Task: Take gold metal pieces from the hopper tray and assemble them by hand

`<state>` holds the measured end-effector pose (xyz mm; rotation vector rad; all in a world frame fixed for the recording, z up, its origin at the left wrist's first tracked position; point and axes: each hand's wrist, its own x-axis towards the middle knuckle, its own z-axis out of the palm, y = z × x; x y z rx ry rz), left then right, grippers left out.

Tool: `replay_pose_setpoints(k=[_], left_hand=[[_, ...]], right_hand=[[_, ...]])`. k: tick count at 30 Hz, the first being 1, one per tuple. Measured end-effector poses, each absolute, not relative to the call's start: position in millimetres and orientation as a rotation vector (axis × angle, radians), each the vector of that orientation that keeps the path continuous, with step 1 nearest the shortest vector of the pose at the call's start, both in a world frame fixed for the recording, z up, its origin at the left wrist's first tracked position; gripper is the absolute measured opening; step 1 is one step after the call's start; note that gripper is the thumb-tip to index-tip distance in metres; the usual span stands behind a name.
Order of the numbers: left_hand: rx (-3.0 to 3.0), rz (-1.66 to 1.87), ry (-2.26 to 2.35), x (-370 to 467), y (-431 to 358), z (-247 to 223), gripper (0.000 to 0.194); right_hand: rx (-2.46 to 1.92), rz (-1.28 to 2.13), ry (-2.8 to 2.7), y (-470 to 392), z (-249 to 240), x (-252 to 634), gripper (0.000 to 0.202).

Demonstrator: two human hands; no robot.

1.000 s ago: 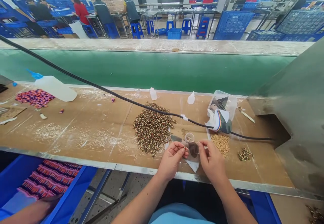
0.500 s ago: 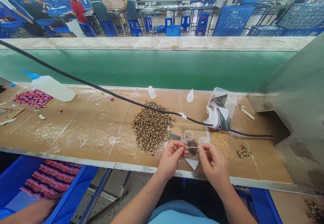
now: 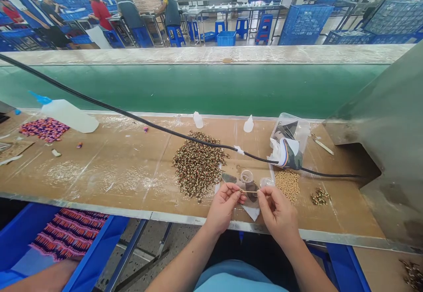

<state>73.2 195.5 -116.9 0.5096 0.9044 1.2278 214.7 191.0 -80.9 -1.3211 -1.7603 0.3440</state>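
Observation:
Over the front of the brown work table, my left hand pinches a small part, too tiny to make out well, at its fingertips. From my right hand, its thumb and fingers closed, a thin pale stick reaches level across to the left fingertips. Whether its tip touches the small part I cannot tell. Just beyond my hands stands a small clear cup, with a second clear cup to its right. A large heap of small black-and-gold parts lies to the left, and a patch of round tan pieces to the right.
A black cable crosses above the table. At the back are two small white bottles, a clear plastic box and a large bottle. A metal housing bounds the right. Another person's arm reaches into a blue bin.
My hands and the stick stay almost in place. The view has shifted very slightly. In the far left background, a standing person has moved further into view.

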Motion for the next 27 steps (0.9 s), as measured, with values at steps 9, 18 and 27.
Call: replay_pose_setpoints(k=[9, 18, 27], left_hand=[[0.528, 1.225, 0.894, 72, 195, -116, 0.035], [0.537, 1.224, 0.860, 72, 196, -121, 0.034], [0.527, 1.221, 0.861, 71, 194, -121, 0.035]], right_hand=[[-1.331, 0.239, -1.785, 192, -78, 215, 0.022], [-1.360, 0.263, -1.736, 191, -75, 219, 0.021], [-1.357, 0.184, -1.765, 206, -76, 221, 0.018]])
